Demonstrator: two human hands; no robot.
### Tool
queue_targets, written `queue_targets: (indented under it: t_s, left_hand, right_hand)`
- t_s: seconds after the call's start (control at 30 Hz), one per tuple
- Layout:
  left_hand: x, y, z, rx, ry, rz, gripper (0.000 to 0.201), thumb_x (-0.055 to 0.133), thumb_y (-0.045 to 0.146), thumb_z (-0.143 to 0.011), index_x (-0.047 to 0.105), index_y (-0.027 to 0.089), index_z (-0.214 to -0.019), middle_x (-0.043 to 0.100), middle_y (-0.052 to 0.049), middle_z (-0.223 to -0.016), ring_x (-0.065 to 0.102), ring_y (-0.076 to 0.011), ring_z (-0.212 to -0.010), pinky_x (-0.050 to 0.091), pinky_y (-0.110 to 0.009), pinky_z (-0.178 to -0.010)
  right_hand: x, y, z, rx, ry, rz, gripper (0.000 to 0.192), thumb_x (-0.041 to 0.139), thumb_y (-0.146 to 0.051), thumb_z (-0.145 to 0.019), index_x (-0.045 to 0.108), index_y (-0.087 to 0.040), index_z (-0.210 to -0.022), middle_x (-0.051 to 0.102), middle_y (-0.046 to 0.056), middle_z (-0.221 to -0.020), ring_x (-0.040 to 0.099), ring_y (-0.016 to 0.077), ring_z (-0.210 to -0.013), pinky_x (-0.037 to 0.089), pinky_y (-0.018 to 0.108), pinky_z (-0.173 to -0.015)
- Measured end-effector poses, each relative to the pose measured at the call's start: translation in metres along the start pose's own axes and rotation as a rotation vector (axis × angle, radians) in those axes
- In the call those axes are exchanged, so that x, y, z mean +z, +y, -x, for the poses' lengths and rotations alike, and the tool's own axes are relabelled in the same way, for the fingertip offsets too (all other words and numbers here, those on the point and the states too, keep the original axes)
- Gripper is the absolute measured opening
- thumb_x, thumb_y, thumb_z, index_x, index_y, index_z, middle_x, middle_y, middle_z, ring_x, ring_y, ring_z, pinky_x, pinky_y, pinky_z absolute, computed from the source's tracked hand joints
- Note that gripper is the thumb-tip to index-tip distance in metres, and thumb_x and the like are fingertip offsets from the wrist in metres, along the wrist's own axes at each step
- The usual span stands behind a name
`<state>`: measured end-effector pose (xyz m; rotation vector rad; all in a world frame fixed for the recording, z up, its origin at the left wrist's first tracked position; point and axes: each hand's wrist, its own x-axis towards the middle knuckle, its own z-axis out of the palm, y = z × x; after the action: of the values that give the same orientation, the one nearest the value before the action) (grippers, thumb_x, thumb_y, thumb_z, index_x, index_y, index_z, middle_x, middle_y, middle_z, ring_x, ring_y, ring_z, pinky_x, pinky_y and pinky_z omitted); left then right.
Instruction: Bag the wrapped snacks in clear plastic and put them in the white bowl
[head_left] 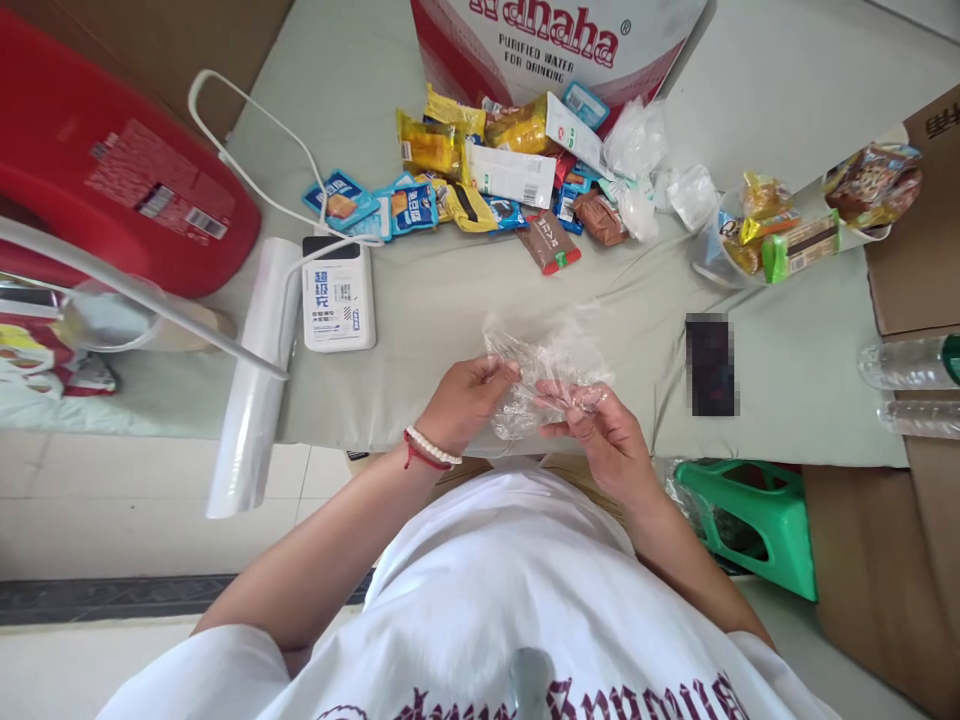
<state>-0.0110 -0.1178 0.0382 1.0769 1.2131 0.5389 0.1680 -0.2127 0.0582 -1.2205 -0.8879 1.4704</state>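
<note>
Between the 2 hands, just above the near edge of the grey-green cloth-covered bench (450, 320), hangs a crumpled clear plastic bag (547, 375). Left hand (465, 400), wearing a white bead bracelet with red cord (429, 450) at the wrist: grip pinching the bag's left edge between thumb and fingers. Right hand (600, 430): grip pinching the bag's lower right part, fingertips pressed on the film. Beyond the grip lies a heap of small coloured snack packets (495, 185) before a red-and-white water carton (555, 40). Left of the grip: a white power bank (337, 295) and a roll of clear plastic film (251, 390). Right of the grip: a filled clear bag of snacks (780, 235).
</note>
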Motion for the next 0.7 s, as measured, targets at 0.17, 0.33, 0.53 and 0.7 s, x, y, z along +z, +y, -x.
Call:
queue_targets:
  t_s: [0.17, 0.33, 0.53, 0.7]
  left_hand:
    - [0.004, -0.001, -0.002, -0.047, 0.109, 0.214, 0.044, 0.066, 0.059, -0.084, 0.075, 0.016, -0.085, 0.072, -0.005, -0.085, 0.061, -0.0185, -0.079, 0.047, -0.028, -0.069]
    - [0.007, -0.005, -0.005, 0.004, 0.292, 0.272, 0.036, 0.053, 0.047, -0.095, 0.067, 0.020, -0.075, 0.062, -0.003, -0.075, 0.053, -0.0159, -0.068, 0.041, -0.026, -0.058]
    - [0.006, -0.017, -0.012, 0.075, 0.290, 0.252, 0.043, 0.054, 0.053, -0.097, 0.060, 0.021, -0.068, 0.042, 0.003, -0.057, 0.039, -0.0123, -0.053, 0.034, -0.026, -0.051]
    - [0.005, -0.022, -0.013, 0.039, 0.198, 0.337, 0.049, 0.058, 0.065, -0.093, 0.060, 0.021, -0.072, 0.033, 0.006, -0.052, 0.029, -0.0102, -0.046, 0.027, -0.025, -0.044]
  right_hand:
    - [-0.001, -0.001, 0.001, -0.014, 0.039, 0.011, 0.021, 0.069, -0.047, -0.097, 0.065, -0.027, -0.099, 0.071, 0.005, -0.134, 0.076, 0.0229, -0.102, 0.065, 0.036, -0.074]
    - [-0.002, 0.002, -0.002, 0.025, 0.135, -0.097, 0.024, 0.072, -0.046, -0.095, 0.060, -0.026, -0.094, 0.078, 0.002, -0.108, 0.071, 0.0126, -0.068, 0.058, 0.025, -0.056]
    - [-0.011, -0.009, -0.011, 0.119, 0.290, -0.216, 0.031, 0.083, -0.043, -0.083, 0.059, -0.023, -0.085, 0.076, 0.001, -0.091, 0.051, 0.0068, -0.052, 0.039, 0.017, -0.040]
    - [-0.031, -0.015, -0.025, 0.133, 0.365, -0.325, 0.034, 0.089, -0.042, -0.075, 0.063, -0.023, -0.084, 0.075, 0.002, -0.090, 0.048, 0.0061, -0.054, 0.039, 0.015, -0.041]
